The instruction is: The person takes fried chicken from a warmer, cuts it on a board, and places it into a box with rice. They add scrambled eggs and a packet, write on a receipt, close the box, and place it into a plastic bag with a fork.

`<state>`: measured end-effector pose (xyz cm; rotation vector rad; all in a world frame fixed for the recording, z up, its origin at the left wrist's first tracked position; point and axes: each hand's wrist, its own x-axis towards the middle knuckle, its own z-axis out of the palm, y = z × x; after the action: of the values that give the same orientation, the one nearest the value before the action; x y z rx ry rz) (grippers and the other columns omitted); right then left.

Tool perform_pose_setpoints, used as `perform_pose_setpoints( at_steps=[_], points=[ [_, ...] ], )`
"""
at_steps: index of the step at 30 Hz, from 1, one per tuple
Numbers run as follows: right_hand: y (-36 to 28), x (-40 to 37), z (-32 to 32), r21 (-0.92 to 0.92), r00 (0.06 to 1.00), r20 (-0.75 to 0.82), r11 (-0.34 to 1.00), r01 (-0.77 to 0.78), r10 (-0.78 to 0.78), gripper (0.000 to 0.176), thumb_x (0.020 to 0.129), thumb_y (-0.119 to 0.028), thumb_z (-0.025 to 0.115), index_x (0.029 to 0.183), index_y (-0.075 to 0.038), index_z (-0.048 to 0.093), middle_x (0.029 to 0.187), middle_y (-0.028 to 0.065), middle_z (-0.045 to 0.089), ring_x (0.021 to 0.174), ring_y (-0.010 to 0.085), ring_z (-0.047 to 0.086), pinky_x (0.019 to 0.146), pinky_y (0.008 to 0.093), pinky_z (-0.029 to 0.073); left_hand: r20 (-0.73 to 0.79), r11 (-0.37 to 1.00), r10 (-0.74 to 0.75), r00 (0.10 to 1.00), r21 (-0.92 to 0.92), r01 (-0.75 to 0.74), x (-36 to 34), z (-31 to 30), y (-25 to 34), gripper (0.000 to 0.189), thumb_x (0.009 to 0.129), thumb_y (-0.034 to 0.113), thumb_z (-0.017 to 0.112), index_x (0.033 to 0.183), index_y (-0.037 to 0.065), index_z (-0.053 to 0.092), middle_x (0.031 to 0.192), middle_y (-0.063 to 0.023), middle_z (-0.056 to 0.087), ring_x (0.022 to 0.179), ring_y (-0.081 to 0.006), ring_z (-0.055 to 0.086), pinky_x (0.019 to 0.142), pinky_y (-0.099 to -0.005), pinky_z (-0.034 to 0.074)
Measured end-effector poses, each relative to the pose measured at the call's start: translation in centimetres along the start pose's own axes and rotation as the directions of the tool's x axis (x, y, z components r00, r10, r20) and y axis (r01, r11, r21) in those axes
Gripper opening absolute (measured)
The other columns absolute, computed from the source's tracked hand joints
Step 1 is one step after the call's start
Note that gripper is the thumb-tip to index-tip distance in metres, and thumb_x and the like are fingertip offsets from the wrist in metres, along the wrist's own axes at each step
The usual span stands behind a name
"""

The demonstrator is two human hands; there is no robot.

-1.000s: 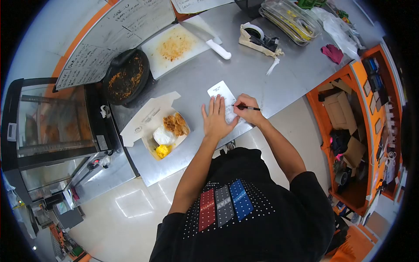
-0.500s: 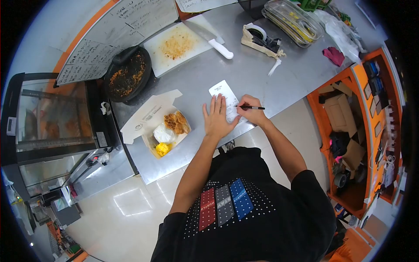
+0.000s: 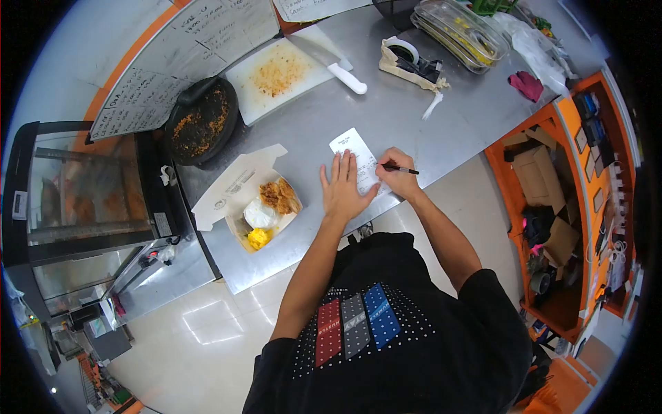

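Observation:
A white printed receipt (image 3: 353, 146) lies on the steel table. My left hand (image 3: 343, 191) rests flat on its lower left part, fingers spread. In my right hand (image 3: 396, 174) is a black pen (image 3: 405, 170), pinched between the fingers, its tip hidden close to the receipt's right edge. Left of my left hand stands an open paper box (image 3: 238, 231) holding fried chicken (image 3: 278, 197), a white wrapped lump (image 3: 260, 214) and something yellow (image 3: 258, 239).
Behind are a black stone mortar (image 3: 201, 123), a stained cutting board (image 3: 258, 103), a knife (image 3: 347, 78), a tape dispenser (image 3: 412, 63) and clear plastic containers (image 3: 463, 34). A glass food warmer (image 3: 89, 186) stands left, orange shelving (image 3: 572, 124) right.
My right hand and the pen have shifted slightly on the receipt, the pen tip now less visible. My left hand stays in place.

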<state>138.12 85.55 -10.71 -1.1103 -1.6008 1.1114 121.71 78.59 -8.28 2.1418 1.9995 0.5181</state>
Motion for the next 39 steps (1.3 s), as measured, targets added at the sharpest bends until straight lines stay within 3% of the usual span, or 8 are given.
perform_pose_setpoints(
  at_steps=[3, 9, 15, 18, 27, 33, 36, 39],
  points=[
    [0.1, -0.1, -0.3, 0.113, 0.998, 0.055, 0.992, -0.05, 0.044, 0.011, 0.073, 0.0, 0.069, 0.077, 0.0, 0.059, 0.08, 0.0066, 0.057, 0.069, 0.0128, 0.057, 0.061, 0.026, 0.046, -0.021, 1.0, 0.006, 1.0, -0.003, -0.006, 0.0, 0.1, 0.0, 0.09, 0.08, 0.056, 0.063, 0.144, -0.003, 0.037, 0.154, -0.0141, 0.032, 0.144, -0.0295, 0.024, 0.114, -0.0589, 0.009],
    [-0.6, 0.2, -0.9, 0.02, 0.977, 0.198, 0.997, 0.07, -0.073, 0.011, 0.073, -0.001, 0.069, 0.078, 0.0, 0.059, 0.079, 0.0067, 0.056, 0.069, 0.0126, 0.056, 0.061, 0.0261, 0.045, -0.018, 1.0, 0.005, 1.0, -0.007, -0.005, 0.1, 0.2, 0.0, 0.09, 0.08, 0.055, 0.063, 0.144, -0.003, 0.036, 0.154, -0.0141, 0.031, 0.144, -0.0294, 0.023, 0.114, -0.0595, 0.008],
    [-0.6, 0.2, -0.7, 0.012, 0.983, 0.18, 0.999, 0.037, -0.039, 0.012, 0.072, -0.002, 0.069, 0.076, 0.001, 0.058, 0.078, 0.0066, 0.055, 0.067, 0.0131, 0.055, 0.06, 0.0263, 0.045, 0.004, 1.0, 0.0, 1.0, 0.008, 0.0, 0.0, 0.3, 0.0, 0.091, 0.081, 0.058, 0.061, 0.145, -0.002, 0.035, 0.155, -0.0148, 0.03, 0.145, -0.0301, 0.023, 0.114, -0.0593, 0.008],
    [-1.2, -0.2, -0.6, -0.039, 0.997, 0.044, 0.997, 0.06, -0.058, 0.012, 0.071, -0.002, 0.069, 0.076, 0.0, 0.058, 0.077, 0.0069, 0.055, 0.066, 0.0136, 0.055, 0.059, 0.0268, 0.044, 0.016, 1.0, 0.003, 1.0, 0.02, -0.003, 0.3, 0.1, -0.1, 0.092, 0.082, 0.06, 0.059, 0.146, -0.002, 0.035, 0.155, -0.015, 0.03, 0.145, -0.0305, 0.023, 0.114, -0.059, 0.009],
    [-1.5, 0.2, -1.0, -0.019, 0.976, 0.216, 0.999, 0.045, -0.039, 0.011, 0.071, -0.001, 0.069, 0.074, 0.0, 0.058, 0.077, 0.0071, 0.056, 0.067, 0.014, 0.056, 0.06, 0.0269, 0.046, 0.015, 1.0, -0.011, 1.0, -0.008, 0.011, 0.2, 0.1, 0.0, 0.091, 0.081, 0.056, 0.062, 0.146, -0.002, 0.034, 0.155, -0.0132, 0.029, 0.145, -0.0287, 0.021, 0.114, -0.0598, 0.007],
    [-0.7, 0.0, -0.8, -0.015, 0.998, 0.058, 0.999, 0.037, -0.037, 0.009, 0.071, -0.001, 0.068, 0.074, -0.001, 0.06, 0.079, 0.007, 0.057, 0.068, 0.0146, 0.058, 0.061, 0.027, 0.047, 0.015, 1.0, -0.006, 1.0, -0.011, 0.006, 0.1, 0.0, 0.0, 0.093, 0.08, 0.056, 0.063, 0.146, -0.002, 0.033, 0.156, -0.0131, 0.028, 0.146, -0.0287, 0.02, 0.114, -0.0593, 0.007],
    [-0.7, -0.1, -0.6, 0.19, 0.973, 0.218, 0.981, 0.03, -0.072, 0.011, 0.07, -0.002, 0.069, 0.074, -0.002, 0.059, 0.078, 0.0068, 0.057, 0.068, 0.0148, 0.058, 0.06, 0.0277, 0.047, 0.05, 1.0, -0.007, 0.999, -0.013, 0.008, 0.1, -0.1, -0.1, 0.099, 0.077, 0.059, 0.065, 0.147, -0.001, 0.032, 0.156, -0.0133, 0.027, 0.146, -0.029, 0.02, 0.114, -0.0592, 0.006],
    [-1.3, -0.4, -1.0, 0.044, 0.913, 0.401, 0.997, 0.06, -0.073, 0.011, 0.07, -0.001, 0.069, 0.075, -0.003, 0.06, 0.076, 0.0065, 0.056, 0.068, 0.0151, 0.057, 0.061, 0.0281, 0.046, 0.097, 1.0, -0.013, 0.995, 0.02, 0.011, 0.2, -0.6, 0.0, 0.106, 0.073, 0.065, 0.066, 0.148, -0.001, 0.031, 0.157, -0.0136, 0.025, 0.146, -0.0292, 0.018, 0.114, -0.0594, 0.005]
  ],
)
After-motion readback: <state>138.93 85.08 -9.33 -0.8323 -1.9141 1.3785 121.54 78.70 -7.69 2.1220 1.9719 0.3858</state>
